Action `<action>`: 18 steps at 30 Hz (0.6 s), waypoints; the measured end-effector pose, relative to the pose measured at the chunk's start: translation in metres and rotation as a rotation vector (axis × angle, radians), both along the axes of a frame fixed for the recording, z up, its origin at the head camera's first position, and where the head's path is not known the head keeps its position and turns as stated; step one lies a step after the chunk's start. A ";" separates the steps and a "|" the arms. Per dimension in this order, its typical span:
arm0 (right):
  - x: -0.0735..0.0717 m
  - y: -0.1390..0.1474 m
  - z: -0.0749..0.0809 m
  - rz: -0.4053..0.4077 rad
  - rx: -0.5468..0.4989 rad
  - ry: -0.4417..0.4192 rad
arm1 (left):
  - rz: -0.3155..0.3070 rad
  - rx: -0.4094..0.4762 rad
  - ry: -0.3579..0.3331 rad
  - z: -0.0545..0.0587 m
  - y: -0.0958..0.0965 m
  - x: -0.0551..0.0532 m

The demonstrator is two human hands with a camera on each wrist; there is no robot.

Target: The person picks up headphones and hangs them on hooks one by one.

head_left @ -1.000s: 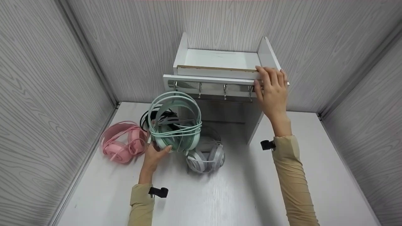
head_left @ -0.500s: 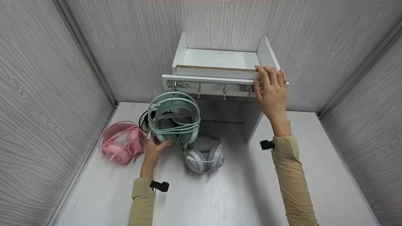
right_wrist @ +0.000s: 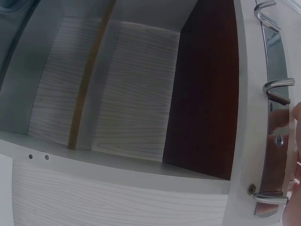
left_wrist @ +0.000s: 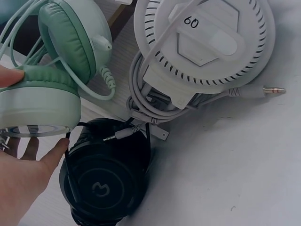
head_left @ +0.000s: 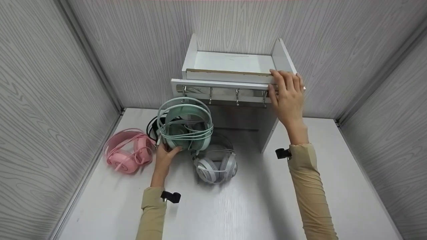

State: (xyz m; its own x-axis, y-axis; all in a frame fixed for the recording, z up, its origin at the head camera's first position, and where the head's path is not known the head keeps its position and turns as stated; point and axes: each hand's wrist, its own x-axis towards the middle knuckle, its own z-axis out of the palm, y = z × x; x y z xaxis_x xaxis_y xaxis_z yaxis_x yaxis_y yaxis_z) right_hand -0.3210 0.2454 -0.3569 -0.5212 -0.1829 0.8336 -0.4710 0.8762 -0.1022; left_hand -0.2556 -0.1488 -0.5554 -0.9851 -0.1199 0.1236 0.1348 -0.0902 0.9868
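Observation:
My left hand holds mint-green headphones from below by one ear cup. In the left wrist view the thumb lies on the cushion and the fingers are under the cup's outer shell. A thin cable is wound around the headphones. Their headband overlaps the leftmost hook of the shelf's front rail in the head view. My right hand grips the right end of the white shelf, fingers over its front edge and thumb at the rail. Several metal hooks line this rail.
Pink headphones lie on the table at the left. White-grey headphones lie in front of the shelf, a loose plug sticking out. Black headphones lie behind the mint ones. Walls enclose the table at the sides and back.
My left hand has risen a little toward the hook rail, and the mint headphones' ear cups have swung up with it. The right hand stays on the shelf.

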 end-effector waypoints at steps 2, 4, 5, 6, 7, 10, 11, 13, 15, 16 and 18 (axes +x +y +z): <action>0.000 -0.001 -0.001 0.000 -0.002 0.000 | 0.015 -0.016 0.042 -0.002 0.000 0.002; 0.000 -0.001 -0.001 -0.004 -0.003 0.003 | 0.032 -0.011 0.104 -0.004 0.001 0.003; 0.000 -0.001 -0.001 -0.006 -0.003 0.005 | 0.038 -0.002 0.136 -0.005 0.001 0.004; 0.000 -0.001 -0.001 -0.008 -0.002 0.005 | 0.048 0.007 0.165 -0.007 0.002 0.005; 0.000 -0.002 -0.001 -0.008 0.000 0.005 | 0.053 0.019 0.189 -0.008 0.002 0.007; -0.002 -0.003 -0.001 -0.006 0.004 0.006 | 0.077 0.073 0.245 -0.009 0.001 0.011; -0.002 -0.003 -0.001 -0.004 0.005 0.008 | 0.094 0.074 0.247 -0.009 0.001 0.013; -0.003 -0.004 0.000 0.000 0.003 0.012 | 0.123 0.075 0.241 -0.010 0.000 0.016; -0.003 -0.004 0.000 0.001 0.001 0.017 | 0.157 0.060 0.210 -0.010 -0.001 0.019; -0.003 -0.004 0.001 0.002 -0.001 0.019 | 0.172 0.048 0.192 -0.010 -0.002 0.020; -0.003 -0.004 0.001 0.005 -0.003 0.022 | 0.183 0.050 0.163 -0.011 -0.003 0.024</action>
